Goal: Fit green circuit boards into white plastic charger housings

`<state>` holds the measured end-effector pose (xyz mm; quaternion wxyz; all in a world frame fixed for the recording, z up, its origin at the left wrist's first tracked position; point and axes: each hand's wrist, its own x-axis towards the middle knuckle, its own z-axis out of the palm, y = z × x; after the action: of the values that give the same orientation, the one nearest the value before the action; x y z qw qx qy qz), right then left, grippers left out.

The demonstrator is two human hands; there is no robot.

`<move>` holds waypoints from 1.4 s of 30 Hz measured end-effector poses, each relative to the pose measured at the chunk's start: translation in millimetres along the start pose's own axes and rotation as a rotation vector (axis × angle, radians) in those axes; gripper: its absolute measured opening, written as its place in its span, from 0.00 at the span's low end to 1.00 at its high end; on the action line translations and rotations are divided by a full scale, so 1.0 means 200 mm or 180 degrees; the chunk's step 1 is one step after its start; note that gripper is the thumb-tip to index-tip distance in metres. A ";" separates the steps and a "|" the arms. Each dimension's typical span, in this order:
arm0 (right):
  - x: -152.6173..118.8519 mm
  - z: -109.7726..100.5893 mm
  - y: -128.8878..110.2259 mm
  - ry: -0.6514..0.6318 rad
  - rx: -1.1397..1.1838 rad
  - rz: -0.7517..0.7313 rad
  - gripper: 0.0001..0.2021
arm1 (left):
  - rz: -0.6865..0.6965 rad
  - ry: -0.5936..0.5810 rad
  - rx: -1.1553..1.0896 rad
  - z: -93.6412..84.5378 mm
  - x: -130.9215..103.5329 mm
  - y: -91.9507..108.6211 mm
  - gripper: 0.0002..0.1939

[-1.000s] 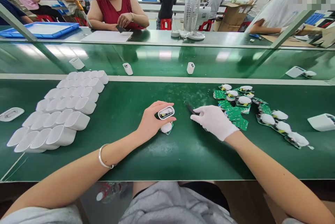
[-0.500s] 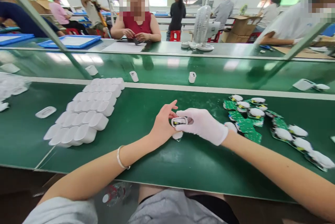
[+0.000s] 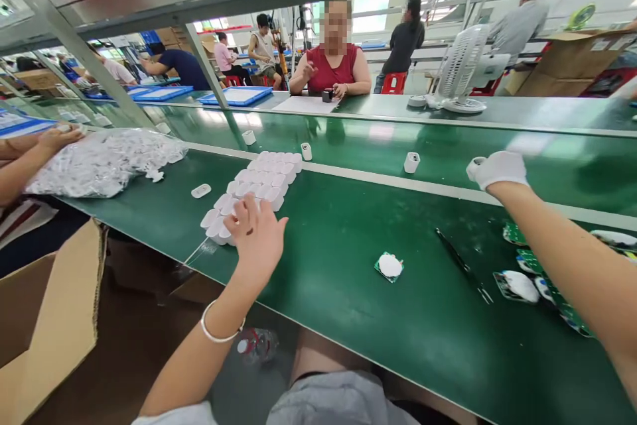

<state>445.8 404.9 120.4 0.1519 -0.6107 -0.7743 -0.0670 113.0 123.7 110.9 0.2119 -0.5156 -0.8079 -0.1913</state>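
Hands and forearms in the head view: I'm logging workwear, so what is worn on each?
The left hand is ungloved, with a slim silvery bangle near the wrist and a pale grey sleeve farther up. The right hand wears a white glove; no sleeve shows on that side.

White fan (image 3: 462, 63), red stool (image 3: 394, 83), cardboard box (image 3: 67, 309), plastic bottle (image 3: 261, 347)
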 end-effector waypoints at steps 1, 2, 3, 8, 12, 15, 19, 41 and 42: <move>-0.02 0.01 -0.01 -0.0025 -0.0065 0.0312 0.23 | 0.0026 -0.0007 -0.0013 0.02 -0.03 -0.05 0.08; -0.05 0.01 -0.03 -0.0032 -0.0098 0.0580 0.24 | 0.0106 -0.0046 -0.0032 0.05 -0.05 -0.09 0.07; -0.10 0.01 -0.07 -0.0004 -0.0119 0.0783 0.24 | 0.0225 -0.0095 -0.0044 0.07 -0.07 -0.11 0.07; -0.48 -0.08 -0.41 -0.0236 0.0656 -0.0386 0.25 | 0.0720 -0.0306 -0.0042 0.11 -0.10 -0.16 0.10; -0.91 -0.14 -0.60 -0.0815 0.0849 -0.0891 0.25 | 0.0790 -0.0590 -0.0799 0.10 -0.05 -0.12 0.09; -1.07 -0.12 -0.58 -0.0857 0.0691 -0.1072 0.14 | 0.0871 -0.1289 -0.1681 0.08 -0.01 0.01 0.09; -1.06 -0.12 -0.47 -0.0928 0.1183 -0.1142 0.21 | 0.1669 -0.2418 -0.2395 0.09 0.07 0.20 0.19; -0.99 -0.10 -0.29 0.0508 0.3565 -0.0184 0.15 | 0.1939 -0.2107 -0.3038 0.29 0.03 0.71 0.28; -0.99 -0.08 -0.28 0.0547 0.3606 -0.0237 0.15 | 0.2045 -0.2038 -0.3073 0.30 0.03 0.72 0.27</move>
<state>435.1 203.5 78.1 0.5153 -0.3987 -0.6952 0.3036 233.1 216.0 77.2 -0.2470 -0.7994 -0.4605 -0.2964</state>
